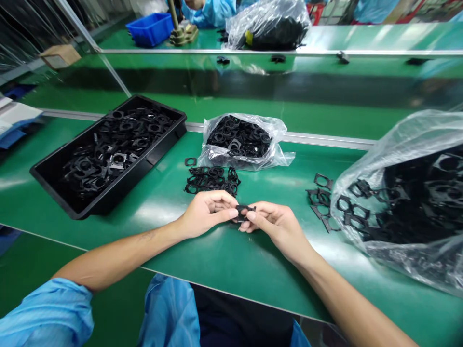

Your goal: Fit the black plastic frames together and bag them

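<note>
Both hands met low over the green bench [217,260], probably so the small part stayed in clear sight at the middle of the work spot. Left hand [202,214] and right hand [278,224] pinched one small black plastic frame [245,211] between them; left fingers [227,215] clamped its left edge, right fingers [253,215] clamped its right edge, part sat just off the bench surface. Just beyond lay a loose pile of frames [211,179], within easy reach. Right of the hands, a few flat frames [321,195] spilled beside a big clear bag [405,193]. Further back a smaller open bag [240,140] of parts, and at left a black tray [108,154] holding many parts. Far off, a blue bin [150,28]
</note>
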Demonstrator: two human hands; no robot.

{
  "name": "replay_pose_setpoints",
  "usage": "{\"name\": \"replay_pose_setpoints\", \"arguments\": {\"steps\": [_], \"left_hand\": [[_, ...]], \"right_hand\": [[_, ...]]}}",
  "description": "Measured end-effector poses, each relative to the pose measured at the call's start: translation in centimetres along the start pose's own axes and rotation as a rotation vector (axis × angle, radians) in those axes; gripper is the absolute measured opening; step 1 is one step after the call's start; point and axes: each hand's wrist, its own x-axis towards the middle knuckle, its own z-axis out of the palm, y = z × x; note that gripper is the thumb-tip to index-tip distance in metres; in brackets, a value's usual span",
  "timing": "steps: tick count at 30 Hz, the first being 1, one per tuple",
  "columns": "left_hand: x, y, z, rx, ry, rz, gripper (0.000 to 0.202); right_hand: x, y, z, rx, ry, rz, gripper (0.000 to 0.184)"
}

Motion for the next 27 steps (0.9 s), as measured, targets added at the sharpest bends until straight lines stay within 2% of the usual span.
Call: {"name": "replay_pose_setpoints", "arguments": {"steps": [7, 14, 19, 22, 27], "left_hand": [[0.21, 0.19, 0.08, -0.016, 0.023, -0.028, 0.038], [0.19, 0.33, -0.02, 0.028, 0.021, 0.026, 0.034], [0.31, 0.09, -0.09, 0.114, 0.099, 0.095, 0.029], [0.26, -0.02, -0.08, 0.149, 0.102, 0.123, 0.03], [-0.02, -0.2, -0.07, 0.069, 0.074, 0.147, 0.029]], "right_hand": [[0.03, 0.14, -0.01, 0.033, 0.012, -0.003, 0.038], [-0.1, -0.18, -0.29, -0.156, 0.014, -0.067, 0.041], [-0.03, 0.11, -0.24, -0.04, 0.046, -0.072, 0.032], [-0.04, 0.25, -0.4, -0.092, 0.051, -0.12, 0.029], [-0.14, 0.09, -0.61, -0.193, 0.06, -0.259, 0.025]]}}
